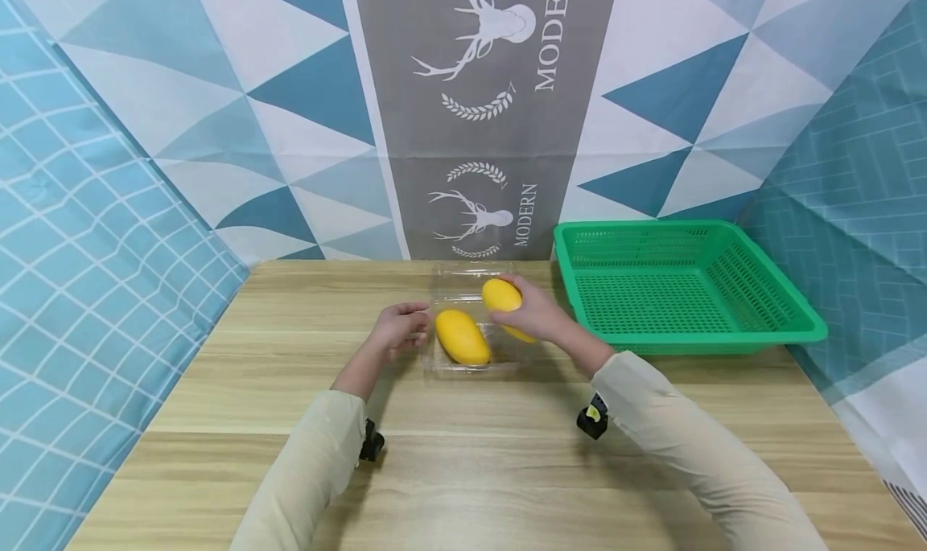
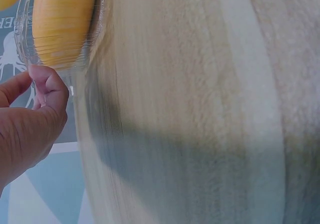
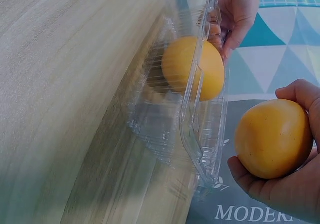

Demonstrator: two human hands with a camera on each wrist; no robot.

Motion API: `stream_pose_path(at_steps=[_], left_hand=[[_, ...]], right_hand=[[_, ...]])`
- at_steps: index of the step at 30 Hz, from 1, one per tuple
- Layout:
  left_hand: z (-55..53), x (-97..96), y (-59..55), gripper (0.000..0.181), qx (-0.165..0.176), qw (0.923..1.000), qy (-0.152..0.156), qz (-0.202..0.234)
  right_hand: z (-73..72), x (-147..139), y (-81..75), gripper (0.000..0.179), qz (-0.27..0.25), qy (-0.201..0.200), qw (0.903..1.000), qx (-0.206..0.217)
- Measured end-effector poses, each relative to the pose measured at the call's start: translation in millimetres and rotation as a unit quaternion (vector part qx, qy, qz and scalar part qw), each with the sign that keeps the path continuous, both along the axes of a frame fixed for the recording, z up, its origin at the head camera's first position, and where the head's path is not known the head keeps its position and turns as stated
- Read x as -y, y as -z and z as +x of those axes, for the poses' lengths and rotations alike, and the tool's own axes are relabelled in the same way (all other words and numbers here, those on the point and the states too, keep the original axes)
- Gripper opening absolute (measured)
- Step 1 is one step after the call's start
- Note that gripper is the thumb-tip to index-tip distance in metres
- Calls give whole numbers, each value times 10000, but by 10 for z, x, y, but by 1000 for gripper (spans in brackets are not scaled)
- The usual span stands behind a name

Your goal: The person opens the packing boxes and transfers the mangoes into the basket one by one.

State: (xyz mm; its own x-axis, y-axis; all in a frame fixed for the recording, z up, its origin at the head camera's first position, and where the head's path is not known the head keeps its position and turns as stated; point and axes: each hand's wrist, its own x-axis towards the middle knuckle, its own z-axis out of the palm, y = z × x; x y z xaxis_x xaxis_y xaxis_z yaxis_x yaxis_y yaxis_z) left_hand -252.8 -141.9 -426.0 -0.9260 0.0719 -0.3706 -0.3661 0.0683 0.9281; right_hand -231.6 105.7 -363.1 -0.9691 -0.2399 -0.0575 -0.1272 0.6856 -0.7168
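Note:
A clear plastic clamshell box stands on the table with its lid raised at the back. Inside, on the left side, lies one yellow mango. My left hand is at the box's left edge, thumb and finger pinching the rim in the left wrist view. A second yellow mango is in my right hand, thumb on one side and fingers curled round the other. That hand holds it above the right part of the box.
A green perforated plastic basket stands at the right back of the wooden table, with no items in it. Patterned cloth hangs behind the table and along both sides. Small black wrist cameras hang under the forearms.

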Motion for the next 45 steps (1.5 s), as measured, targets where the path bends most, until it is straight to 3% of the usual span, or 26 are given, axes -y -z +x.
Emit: stream_pose_path(at_steps=[45], left_hand=[[6,7,-14,42,-60,10000,68,19]], right_hand=[[-6,-416,-305,73,34,233,9992,-315]])
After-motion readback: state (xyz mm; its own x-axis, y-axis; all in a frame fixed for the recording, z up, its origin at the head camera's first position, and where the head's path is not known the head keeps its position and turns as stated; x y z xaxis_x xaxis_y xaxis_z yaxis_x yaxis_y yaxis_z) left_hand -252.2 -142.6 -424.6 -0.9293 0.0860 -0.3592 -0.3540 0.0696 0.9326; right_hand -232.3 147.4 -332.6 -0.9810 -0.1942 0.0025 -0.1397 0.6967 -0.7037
